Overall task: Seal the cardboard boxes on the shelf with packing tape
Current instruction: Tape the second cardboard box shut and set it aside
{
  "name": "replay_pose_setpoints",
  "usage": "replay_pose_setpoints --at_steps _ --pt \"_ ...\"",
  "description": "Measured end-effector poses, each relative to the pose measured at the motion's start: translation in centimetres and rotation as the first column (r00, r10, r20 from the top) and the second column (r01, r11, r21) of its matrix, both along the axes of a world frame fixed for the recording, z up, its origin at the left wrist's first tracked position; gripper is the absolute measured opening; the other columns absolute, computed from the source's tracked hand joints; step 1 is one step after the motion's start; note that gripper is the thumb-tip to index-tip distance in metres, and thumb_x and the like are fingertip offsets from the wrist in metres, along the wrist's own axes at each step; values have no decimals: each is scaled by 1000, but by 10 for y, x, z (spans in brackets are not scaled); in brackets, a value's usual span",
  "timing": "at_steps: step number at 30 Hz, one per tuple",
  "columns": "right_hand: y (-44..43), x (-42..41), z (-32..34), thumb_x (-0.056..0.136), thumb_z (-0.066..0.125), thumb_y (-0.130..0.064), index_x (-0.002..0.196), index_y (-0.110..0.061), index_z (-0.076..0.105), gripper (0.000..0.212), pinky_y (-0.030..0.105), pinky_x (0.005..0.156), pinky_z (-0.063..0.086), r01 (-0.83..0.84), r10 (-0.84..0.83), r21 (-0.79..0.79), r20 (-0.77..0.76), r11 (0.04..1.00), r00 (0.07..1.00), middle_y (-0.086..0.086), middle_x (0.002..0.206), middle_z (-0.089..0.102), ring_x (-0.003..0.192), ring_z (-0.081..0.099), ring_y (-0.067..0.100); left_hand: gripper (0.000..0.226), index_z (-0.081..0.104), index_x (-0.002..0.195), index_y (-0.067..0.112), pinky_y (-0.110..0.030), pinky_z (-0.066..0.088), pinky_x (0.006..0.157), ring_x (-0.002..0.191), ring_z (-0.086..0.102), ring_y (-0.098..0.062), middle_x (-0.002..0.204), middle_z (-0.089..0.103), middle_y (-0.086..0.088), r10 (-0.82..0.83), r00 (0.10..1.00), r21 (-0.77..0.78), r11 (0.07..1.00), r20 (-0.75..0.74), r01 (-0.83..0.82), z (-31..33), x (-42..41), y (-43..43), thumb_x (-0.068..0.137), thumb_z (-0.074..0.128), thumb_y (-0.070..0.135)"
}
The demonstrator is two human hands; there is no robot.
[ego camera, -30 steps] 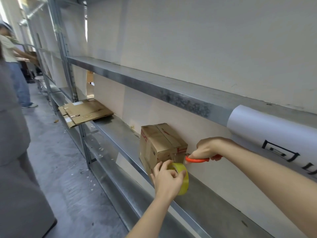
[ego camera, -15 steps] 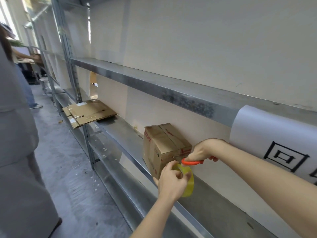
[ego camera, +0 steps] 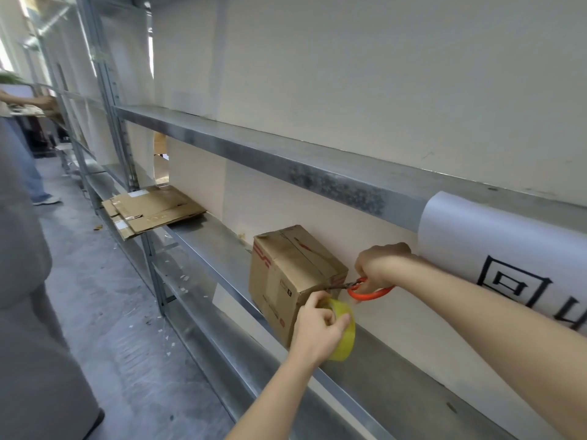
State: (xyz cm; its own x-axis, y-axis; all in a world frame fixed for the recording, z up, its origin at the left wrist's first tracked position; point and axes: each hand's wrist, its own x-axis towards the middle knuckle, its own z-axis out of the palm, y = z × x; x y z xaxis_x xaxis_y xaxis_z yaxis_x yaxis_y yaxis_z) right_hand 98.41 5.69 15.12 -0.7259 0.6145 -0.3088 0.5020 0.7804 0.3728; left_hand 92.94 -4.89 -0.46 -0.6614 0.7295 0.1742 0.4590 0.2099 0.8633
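A small brown cardboard box (ego camera: 286, 274) with red print stands on the metal shelf (ego camera: 390, 385), its top flaps closed with a strip of clear tape along the seam. My left hand (ego camera: 317, 331) grips a yellowish roll of packing tape (ego camera: 344, 328) against the box's near right corner. My right hand (ego camera: 378, 268) holds orange-handled scissors (ego camera: 370, 290), whose blades point at the box's right edge just above the roll.
Flattened cardboard sheets (ego camera: 152, 211) lie further left on the same shelf. An upper shelf beam (ego camera: 286, 163) runs overhead, with a white paper sign (ego camera: 508, 255) hanging at right. A person in grey (ego camera: 28, 312) stands close at left in the aisle; another person (ego camera: 35, 173) stands farther back.
The scissors have moved in from beside the box to its right edge. My left hand with the tape roll has stayed at the box's near corner. The camera has drawn closer.
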Motion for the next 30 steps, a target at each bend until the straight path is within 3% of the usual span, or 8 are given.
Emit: replay_pose_setpoints --at_steps 4,7,10,16,20,26,30 --pt "-1 -4 -3 85 58 -58 77 -21 47 39 23 56 29 -68 70 131 -11 989 997 -3 79 49 80 51 20 53 40 45 12 -22 33 84 105 50 -6 131 44 17 -39 999 -16 999 0 39 3 -10 -3 86 66 36" --pt "-4 -8 -3 87 57 -53 83 -20 49 34 25 64 33 -99 99 175 8 980 995 -2 74 44 79 50 20 54 43 42 17 -27 37 91 108 50 -11 127 43 19 -86 996 -45 995 -5 86 3 -21 -5 85 65 41" --pt "-5 -12 -4 85 57 -58 77 -20 48 40 24 58 31 -88 90 151 -6 985 996 -2 76 47 69 47 16 49 49 39 23 -33 41 92 107 52 -16 125 44 20 -103 995 -46 994 -13 103 4 -30 -9 78 61 53" --pt "-4 -23 1 76 58 -72 69 -20 43 54 27 71 40 -37 36 111 11 993 999 -2 74 50 78 53 19 51 45 38 22 -34 43 90 101 53 -14 126 45 18 -155 988 -38 987 -8 154 5 -35 -10 75 58 54" --pt "-3 -30 3 74 59 -72 66 -18 43 57 25 66 40 -12 11 77 16 997 1000 -2 70 51 62 48 15 47 49 38 26 -30 42 88 98 54 -12 126 46 16 -189 982 -29 982 8 189 8 -42 -14 76 60 52" --pt "-3 -42 4 64 64 -80 77 -18 53 65 21 52 34 -49 34 134 114 990 993 -3 79 56 63 50 14 51 47 41 23 -24 37 83 98 54 -7 126 47 13 -258 966 -45 965 0 258 10 -54 -18 85 66 40" --pt "-4 -48 6 67 60 -81 88 -17 57 67 22 52 34 -86 55 185 167 979 984 -2 83 56 70 53 16 46 57 55 5 -29 42 89 100 55 -10 126 46 15 -299 953 -60 952 41 302 17 -57 -22 87 67 37"
